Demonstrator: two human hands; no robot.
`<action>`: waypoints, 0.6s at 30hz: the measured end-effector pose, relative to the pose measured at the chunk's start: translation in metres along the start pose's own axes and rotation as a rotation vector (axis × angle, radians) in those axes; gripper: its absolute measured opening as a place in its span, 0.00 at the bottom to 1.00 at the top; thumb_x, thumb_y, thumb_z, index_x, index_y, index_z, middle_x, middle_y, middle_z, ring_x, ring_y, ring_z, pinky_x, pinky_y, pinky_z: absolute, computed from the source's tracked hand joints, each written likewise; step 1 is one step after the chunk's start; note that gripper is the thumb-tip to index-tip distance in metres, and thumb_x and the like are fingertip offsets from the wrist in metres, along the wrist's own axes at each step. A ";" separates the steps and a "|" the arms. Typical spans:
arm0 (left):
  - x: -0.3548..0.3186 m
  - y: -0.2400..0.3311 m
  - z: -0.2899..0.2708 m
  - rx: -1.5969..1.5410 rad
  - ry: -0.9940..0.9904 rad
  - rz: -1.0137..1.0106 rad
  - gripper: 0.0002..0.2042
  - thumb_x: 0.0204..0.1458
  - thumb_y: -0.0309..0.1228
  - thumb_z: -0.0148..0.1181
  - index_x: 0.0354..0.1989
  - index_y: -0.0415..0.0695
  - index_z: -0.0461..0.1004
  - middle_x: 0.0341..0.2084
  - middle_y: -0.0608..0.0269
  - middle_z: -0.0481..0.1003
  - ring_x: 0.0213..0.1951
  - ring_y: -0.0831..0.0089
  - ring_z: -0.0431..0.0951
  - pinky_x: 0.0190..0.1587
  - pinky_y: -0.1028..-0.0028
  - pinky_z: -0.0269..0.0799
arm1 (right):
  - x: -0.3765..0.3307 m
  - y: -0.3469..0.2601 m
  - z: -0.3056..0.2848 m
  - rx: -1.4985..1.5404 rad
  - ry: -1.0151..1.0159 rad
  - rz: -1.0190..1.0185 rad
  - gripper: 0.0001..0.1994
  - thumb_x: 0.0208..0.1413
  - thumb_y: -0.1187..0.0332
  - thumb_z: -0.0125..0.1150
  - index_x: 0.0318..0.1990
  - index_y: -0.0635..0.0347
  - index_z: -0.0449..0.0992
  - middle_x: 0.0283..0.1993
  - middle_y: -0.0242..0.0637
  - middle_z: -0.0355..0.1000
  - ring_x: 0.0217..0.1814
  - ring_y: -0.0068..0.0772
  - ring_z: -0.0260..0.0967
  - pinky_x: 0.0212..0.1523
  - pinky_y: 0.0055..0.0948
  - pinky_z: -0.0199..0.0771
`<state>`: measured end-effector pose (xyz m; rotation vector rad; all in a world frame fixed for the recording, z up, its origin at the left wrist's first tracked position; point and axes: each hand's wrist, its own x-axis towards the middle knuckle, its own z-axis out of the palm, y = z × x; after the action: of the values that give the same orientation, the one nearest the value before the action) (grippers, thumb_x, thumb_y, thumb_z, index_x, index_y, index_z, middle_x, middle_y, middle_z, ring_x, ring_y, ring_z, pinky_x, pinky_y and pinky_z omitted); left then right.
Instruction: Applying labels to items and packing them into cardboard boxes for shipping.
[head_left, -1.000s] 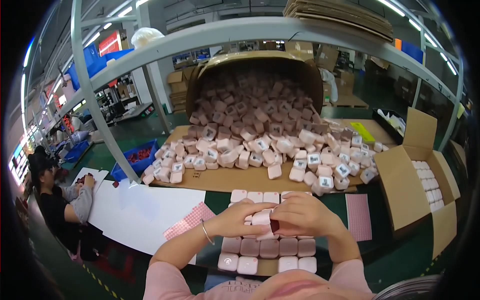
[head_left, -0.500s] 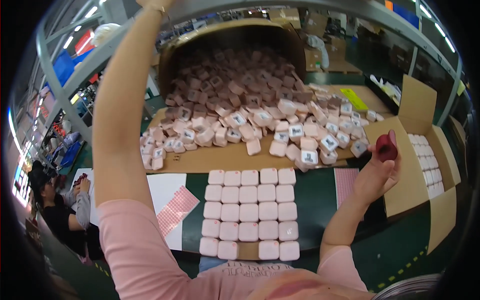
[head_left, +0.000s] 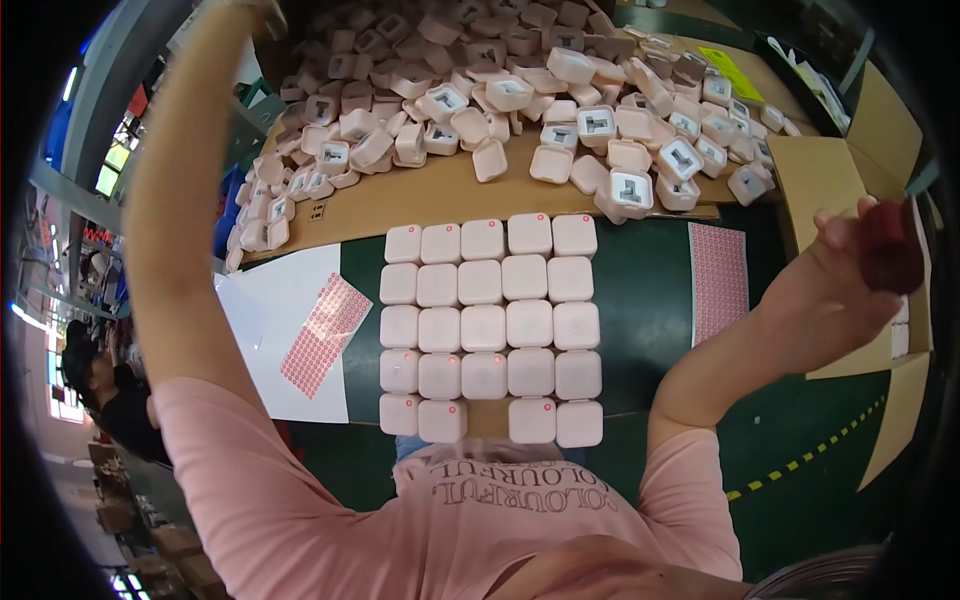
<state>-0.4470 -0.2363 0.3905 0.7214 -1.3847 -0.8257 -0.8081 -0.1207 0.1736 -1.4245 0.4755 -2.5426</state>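
Note:
My right hand (head_left: 835,285) is raised at the right beside an open carton, its fingers wrapped round a dark red rounded object (head_left: 890,248). Motion blurs that object and its exact kind is unclear. My left forearm (head_left: 185,200) reaches up past the top edge; a band circles the wrist, and the hand is cut off. Between my arms lie rows of small pale pink cases (head_left: 483,328), lids up, with one gap in the nearest row. Some carry a small red dot sticker (head_left: 541,217) at a corner.
Beyond the rows, a large heap of pink cases (head_left: 430,60), several open, spreads over cardboard (head_left: 400,195). Red sticker sheets lie at left (head_left: 327,335) and right (head_left: 718,285). The open carton (head_left: 815,185) stands at right. Another person (head_left: 110,395) sits far left.
The view has tipped down toward the table. My right hand has moved further right, over the carton, still holding the dark red object. My left hand has passed out of the top edge.

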 end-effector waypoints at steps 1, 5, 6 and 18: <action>-0.025 -0.072 0.003 0.406 -0.288 -0.204 0.16 0.52 0.31 0.61 0.47 0.38 0.71 0.45 0.54 0.74 0.46 0.66 0.75 0.47 0.65 0.71 | 0.000 -0.002 0.005 -0.110 -0.053 -0.040 0.33 0.60 0.48 0.54 0.59 0.73 0.65 0.48 0.53 0.72 0.43 0.38 0.70 0.48 0.37 0.67; -0.108 -0.215 -0.022 1.756 -0.880 0.715 0.11 0.46 0.28 0.58 0.39 0.46 0.75 0.43 0.62 0.74 0.44 0.63 0.74 0.46 0.64 0.70 | -0.007 -0.016 0.028 -0.186 -0.337 0.020 0.20 0.53 0.76 0.62 0.53 0.75 0.72 0.52 0.51 0.73 0.48 0.39 0.75 0.45 0.29 0.78; -0.121 -0.251 -0.043 1.793 -0.918 0.609 0.16 0.45 0.29 0.56 0.46 0.47 0.73 0.49 0.60 0.71 0.49 0.61 0.71 0.51 0.63 0.67 | -0.009 -0.017 0.038 -0.221 -0.426 0.032 0.22 0.48 0.80 0.66 0.53 0.73 0.73 0.51 0.49 0.74 0.45 0.34 0.76 0.45 0.27 0.77; -0.125 -0.312 -0.003 1.630 -0.412 0.611 0.26 0.42 0.32 0.64 0.54 0.55 0.70 0.52 0.60 0.68 0.53 0.62 0.68 0.53 0.61 0.62 | -0.020 0.004 0.064 -0.397 -0.716 -0.023 0.20 0.39 0.79 0.73 0.44 0.65 0.78 0.41 0.40 0.76 0.35 0.26 0.73 0.36 0.21 0.73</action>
<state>-0.4687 -0.2999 0.0618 1.2070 -2.3818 0.9050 -0.7427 -0.1300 0.1876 -2.3249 0.8410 -1.8056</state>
